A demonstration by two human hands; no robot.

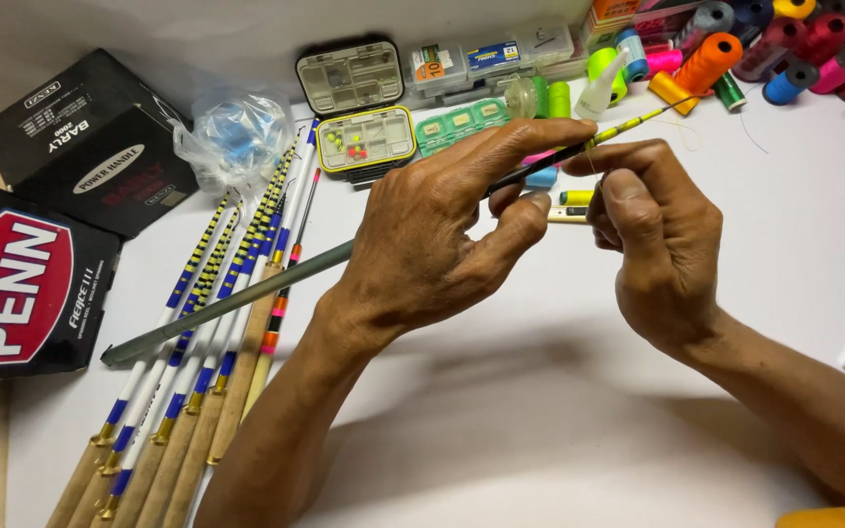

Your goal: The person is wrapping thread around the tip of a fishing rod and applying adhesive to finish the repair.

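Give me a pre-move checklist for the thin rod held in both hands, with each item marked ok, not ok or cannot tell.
1. Left hand grips the thin dark green rod: ok, fingers wrapped round it.
2. Right hand pinches the rod near its yellow-and-black banded tip: ok.
3. Thread on the tip: cannot tell, too fine to see.
4. Rod's butt end rests on the white table: ok.
5. Row of striped rods with cork handles lies apart from the hands: ok.
6. Coloured thread spools near the tip: ok, none touching it.
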